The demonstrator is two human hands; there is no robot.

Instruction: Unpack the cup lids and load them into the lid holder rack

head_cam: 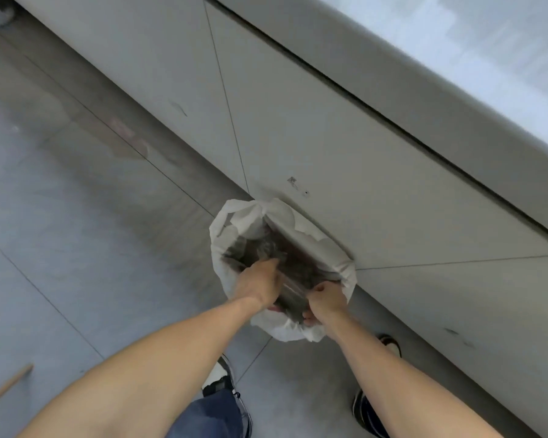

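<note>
Head view: left hand (260, 281) reaches into white bag (222, 229), fingers hidden; right hand (325, 300) pinches its rim.

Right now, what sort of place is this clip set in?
Probably behind a café or kitchen service counter, though that is a guess. A long counter with plain grey cabinet doors runs above a tiled floor, and a white-lined bin stands against the cabinets, both hands reaching into it.

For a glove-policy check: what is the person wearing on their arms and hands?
Nothing that shows. The left hand and right hand are bare, without gloves, and no rings, watch or wristbands can be seen. Both forearms are uncovered, with no sleeves in view.
</note>
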